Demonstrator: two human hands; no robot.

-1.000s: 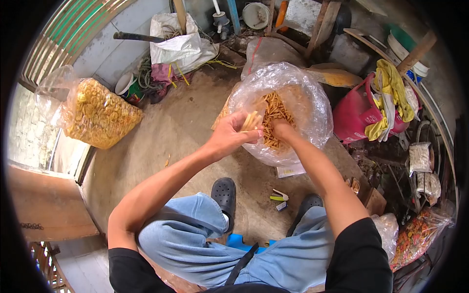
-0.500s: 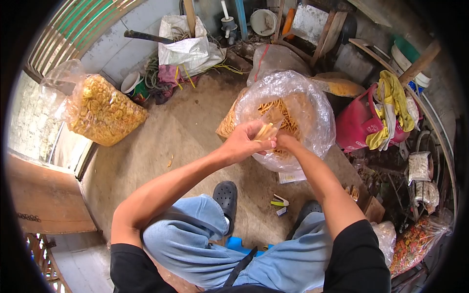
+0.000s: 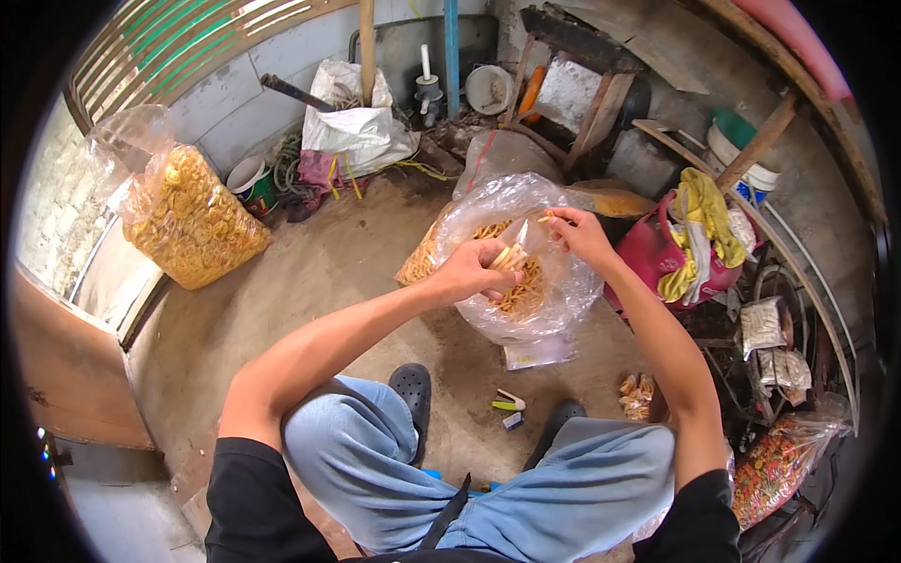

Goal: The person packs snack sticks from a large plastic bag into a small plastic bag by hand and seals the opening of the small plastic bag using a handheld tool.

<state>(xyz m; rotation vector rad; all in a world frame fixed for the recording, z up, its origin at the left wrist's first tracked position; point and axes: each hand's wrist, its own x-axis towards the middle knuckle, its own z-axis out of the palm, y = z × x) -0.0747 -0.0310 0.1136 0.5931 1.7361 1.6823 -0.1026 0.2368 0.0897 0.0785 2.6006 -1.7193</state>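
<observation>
A large clear plastic bag [image 3: 572, 281] stands open on the floor, with brown stick snacks [image 3: 527, 293] inside. Over its left part, my left hand [image 3: 477, 270] is closed around a small clear packet [image 3: 511, 251] that holds pale yellow sticks. My right hand [image 3: 577, 235] is above the bag's right side, fingers pinched on a small yellowish piece [image 3: 546, 219] near the packet's open end.
On the left sits a bag of round yellow chips [image 3: 192, 220]. A stapler [image 3: 509, 401] and a small box [image 3: 512, 421] lie between my feet. A red basket with cloths [image 3: 648, 246], small packets [image 3: 636, 394] and a colourful snack bag [image 3: 774, 469] are at right.
My right hand has come up out of the big bag and moved to the right of the small packet. My left hand still holds the packet. The view has shifted.
</observation>
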